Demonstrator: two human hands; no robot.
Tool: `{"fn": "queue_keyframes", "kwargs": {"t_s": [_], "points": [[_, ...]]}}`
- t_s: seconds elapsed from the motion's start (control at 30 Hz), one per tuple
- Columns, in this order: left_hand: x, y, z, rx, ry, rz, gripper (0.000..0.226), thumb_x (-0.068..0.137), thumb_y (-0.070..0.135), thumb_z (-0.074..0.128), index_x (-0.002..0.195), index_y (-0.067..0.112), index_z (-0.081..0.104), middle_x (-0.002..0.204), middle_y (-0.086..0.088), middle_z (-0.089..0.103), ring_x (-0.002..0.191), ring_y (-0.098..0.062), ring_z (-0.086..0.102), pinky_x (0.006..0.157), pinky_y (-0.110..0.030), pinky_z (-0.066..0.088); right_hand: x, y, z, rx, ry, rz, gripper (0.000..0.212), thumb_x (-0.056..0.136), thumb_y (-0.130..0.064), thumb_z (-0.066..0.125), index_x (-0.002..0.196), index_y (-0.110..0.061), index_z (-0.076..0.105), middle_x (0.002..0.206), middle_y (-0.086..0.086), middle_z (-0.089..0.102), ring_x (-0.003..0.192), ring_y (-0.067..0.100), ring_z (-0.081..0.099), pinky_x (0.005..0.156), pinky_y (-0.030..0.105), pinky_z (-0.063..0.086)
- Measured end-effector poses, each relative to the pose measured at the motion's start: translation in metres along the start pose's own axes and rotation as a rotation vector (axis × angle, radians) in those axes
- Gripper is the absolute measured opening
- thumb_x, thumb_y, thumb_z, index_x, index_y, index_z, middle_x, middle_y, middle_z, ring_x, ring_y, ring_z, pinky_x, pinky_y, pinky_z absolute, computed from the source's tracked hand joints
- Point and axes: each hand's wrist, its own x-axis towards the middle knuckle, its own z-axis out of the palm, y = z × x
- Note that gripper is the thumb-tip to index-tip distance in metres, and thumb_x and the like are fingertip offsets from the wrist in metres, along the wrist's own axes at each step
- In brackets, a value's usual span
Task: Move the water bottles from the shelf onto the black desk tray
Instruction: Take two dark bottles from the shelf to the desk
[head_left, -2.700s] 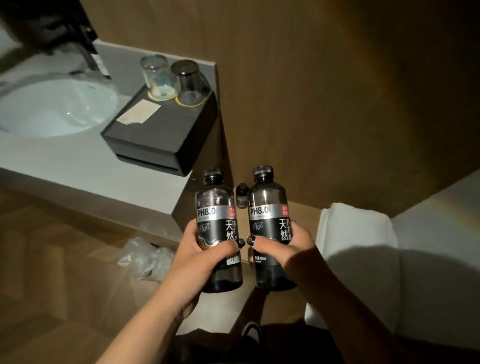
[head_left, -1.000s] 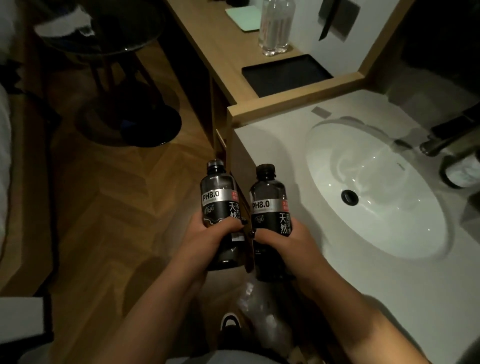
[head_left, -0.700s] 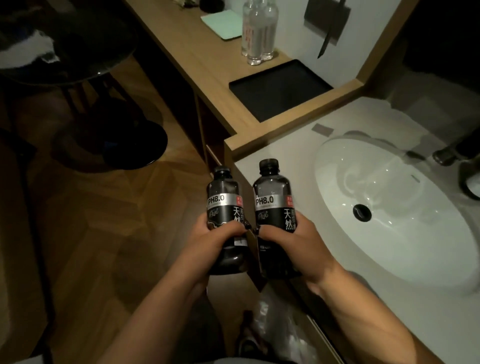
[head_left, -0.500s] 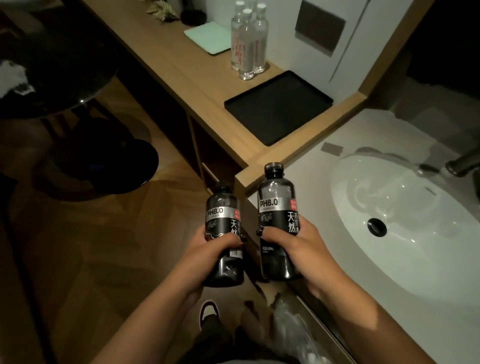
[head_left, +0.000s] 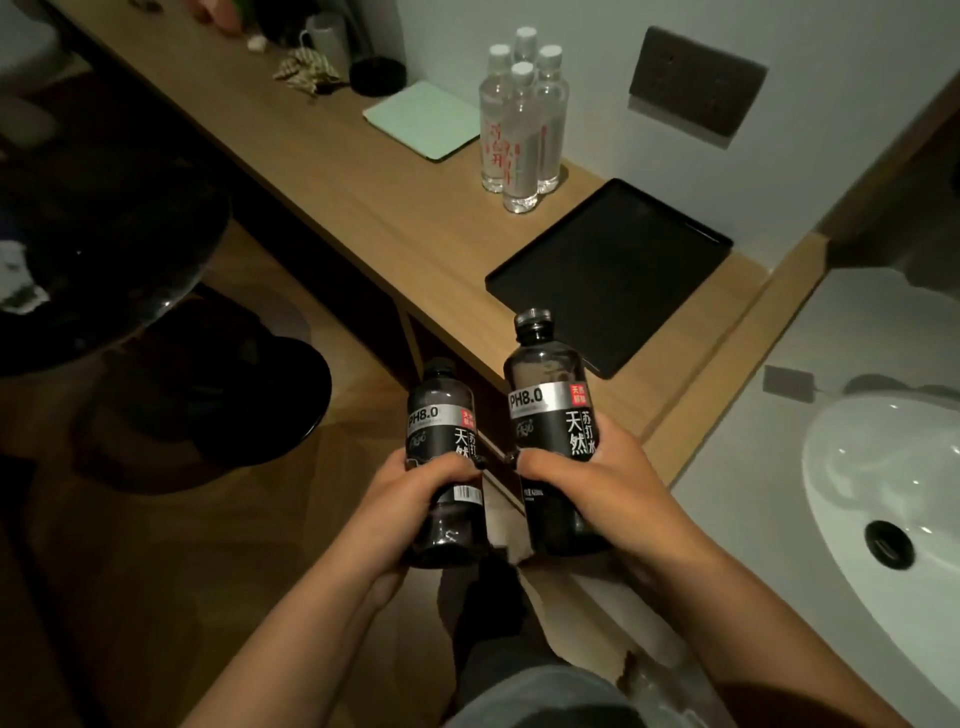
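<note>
two dark water bottles are in the air, neither set down yet. the left hand (head_left: 415, 493) wraps its fingers round the lower half of the left bottle (head_left: 444, 457), and the right hand (head_left: 587, 478) is clamped the same way on the right bottle (head_left: 553, 415), which rides a little higher. both stand upright, side by side, close but apart.

the black desk tray (head_left: 649, 260) lies ahead of the right hand and slightly to its right, on the wooden desk (head_left: 363, 197), with nothing visible on it. the right bottle's cap overlaps the tray's near corner in the view, but the bottle looks short of it, and the left bottle hangs over the floor just before the desk edge.

judged from this, pickup and most of the carry are done; what is left is the last reach forward and setting both bottles on the tray. whether more bottles wait on the shelf cannot be told.

beyond the hands, four clear bottles (head_left: 519, 130) stand just left of the tray. a white sink (head_left: 883, 467) sits to the right of the right hand.
</note>
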Motion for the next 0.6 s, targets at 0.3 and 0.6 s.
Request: {"fn": "queue_keyframes", "kwargs": {"t_s": [0.3, 0.6], "points": [[0.085, 0.093, -0.022, 0.011, -0.007, -0.030, 0.046, 0.073, 0.019, 0.072, 0.115, 0.008, 0.059, 0.091, -0.016, 0.068, 0.069, -0.025, 0.067, 0.057, -0.031, 0.052, 0.115, -0.059, 0.012, 0.039, 0.024, 0.100, 0.030, 0.071, -0.021, 0.075, 0.093, -0.027, 0.057, 0.092, 0.007, 0.068, 0.078, 0.021, 0.068, 0.064, 0.030, 0.058], [0.175, 0.172, -0.022, 0.053, -0.108, -0.037, 0.030, 0.079, 0.014, 0.066, 0.107, 0.006, 0.061, 0.069, -0.007, 0.068, 0.055, -0.019, 0.065, 0.051, -0.027, 0.051, 0.192, -0.096, 0.017, 0.300, 0.201, 0.157, 0.030, 0.071, -0.019, 0.075, 0.098, -0.015, 0.063, 0.102, 0.024, 0.068, 0.090, 0.039, 0.069, 0.081, 0.057, 0.055]]}}
